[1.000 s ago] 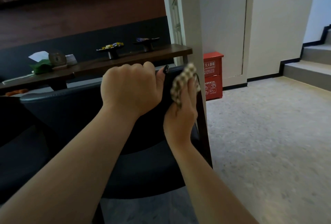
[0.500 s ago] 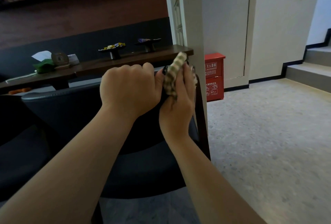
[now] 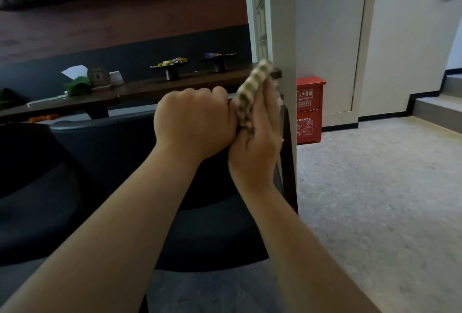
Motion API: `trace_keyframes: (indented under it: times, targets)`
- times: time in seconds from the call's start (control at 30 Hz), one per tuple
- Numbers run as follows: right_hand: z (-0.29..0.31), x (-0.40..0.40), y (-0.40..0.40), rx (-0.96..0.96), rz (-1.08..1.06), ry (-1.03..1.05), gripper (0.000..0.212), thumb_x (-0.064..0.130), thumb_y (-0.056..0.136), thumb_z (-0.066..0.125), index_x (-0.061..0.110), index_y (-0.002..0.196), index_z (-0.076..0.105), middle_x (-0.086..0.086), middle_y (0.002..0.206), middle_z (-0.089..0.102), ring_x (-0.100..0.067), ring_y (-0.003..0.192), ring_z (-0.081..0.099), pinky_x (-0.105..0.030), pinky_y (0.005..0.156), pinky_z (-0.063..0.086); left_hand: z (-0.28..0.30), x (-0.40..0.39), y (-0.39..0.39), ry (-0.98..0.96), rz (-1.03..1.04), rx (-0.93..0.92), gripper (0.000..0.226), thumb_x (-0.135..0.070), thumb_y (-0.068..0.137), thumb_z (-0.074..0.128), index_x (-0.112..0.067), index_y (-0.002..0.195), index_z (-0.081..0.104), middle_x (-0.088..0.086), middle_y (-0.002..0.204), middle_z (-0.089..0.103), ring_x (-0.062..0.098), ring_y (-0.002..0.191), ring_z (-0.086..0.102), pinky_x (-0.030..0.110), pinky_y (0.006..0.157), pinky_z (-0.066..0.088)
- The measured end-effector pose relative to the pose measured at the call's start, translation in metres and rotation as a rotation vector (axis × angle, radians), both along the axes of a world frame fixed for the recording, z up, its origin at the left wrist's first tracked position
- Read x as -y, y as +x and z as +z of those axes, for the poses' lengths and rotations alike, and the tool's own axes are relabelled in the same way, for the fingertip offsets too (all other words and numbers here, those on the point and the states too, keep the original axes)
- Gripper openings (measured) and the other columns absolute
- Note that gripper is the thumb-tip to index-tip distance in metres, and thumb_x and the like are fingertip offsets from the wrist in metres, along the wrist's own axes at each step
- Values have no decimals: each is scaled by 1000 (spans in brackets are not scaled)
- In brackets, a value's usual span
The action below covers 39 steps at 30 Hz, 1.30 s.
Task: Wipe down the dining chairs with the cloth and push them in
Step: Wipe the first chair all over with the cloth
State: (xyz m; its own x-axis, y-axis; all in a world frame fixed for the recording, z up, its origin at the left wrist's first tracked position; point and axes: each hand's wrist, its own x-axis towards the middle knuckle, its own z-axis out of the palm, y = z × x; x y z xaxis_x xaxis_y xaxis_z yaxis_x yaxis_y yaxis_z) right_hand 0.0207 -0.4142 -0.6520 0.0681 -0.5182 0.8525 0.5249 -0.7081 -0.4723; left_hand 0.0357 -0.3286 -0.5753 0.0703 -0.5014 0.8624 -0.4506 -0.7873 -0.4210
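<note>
At the chair's top rail, you hold and wipe.

Your left hand (image 3: pixel 195 120) is curled tight over the top edge of the dark chair (image 3: pixel 105 152), steadying it. Beside it, touching, your right hand (image 3: pixel 257 135) presses the checked cloth (image 3: pixel 252 87) against the rail's end near the pale pillar (image 3: pixel 282 37). That cloth looks soft and limp, so keep it bunched in your palm. Judging by its padded shell, the chair seems fairly heavy; grip the rail's middle when you push it toward the bench (image 3: pixel 140 91).
</note>
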Motion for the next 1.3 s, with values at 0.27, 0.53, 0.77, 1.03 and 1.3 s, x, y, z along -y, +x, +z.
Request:
trace_keyframes:
  times: [0.27,0.53,0.77,1.03,1.3]
  targets:
    - [-110,11,6,-259,-85,-323,65,-13,87,48,4,145,23,-21,152,19,-37,143,16,-35,120,11,4,-24,-2,59,-158,-123,42,-30,99,34,-17,66,57,-8,52,43,9,41,30,16,47,7]
    - [1,76,-21,-42,-13,-856,66,-11,90,42,4,149,18,-9,155,15,-35,143,14,-55,116,20,-10,-97,23,-177,-260,-49,44,-36,103,32,-15,69,49,-1,62,44,12,55,35,27,52,16]
    - [-47,71,11,-138,-67,-1318,55,8,102,27,11,153,7,0,161,0,-28,147,-1,-47,119,0,-21,-84,31,-329,-271,18,26,-23,98,38,-22,72,35,-3,66,36,14,61,32,29,62,20]
    - [-65,83,17,-125,-60,-1760,32,6,96,49,-1,127,53,-13,143,43,-27,138,34,-39,120,17,-22,-85,31,-320,-247,-9,25,-28,99,35,-22,75,35,-4,71,36,13,68,32,29,66,22]
    - [23,44,3,74,-141,-1430,35,4,99,48,-4,134,46,-18,144,41,-37,134,37,-48,116,23,-44,-95,23,-544,-264,-304,47,-41,99,32,-11,127,56,10,142,42,20,133,38,37,107,28]
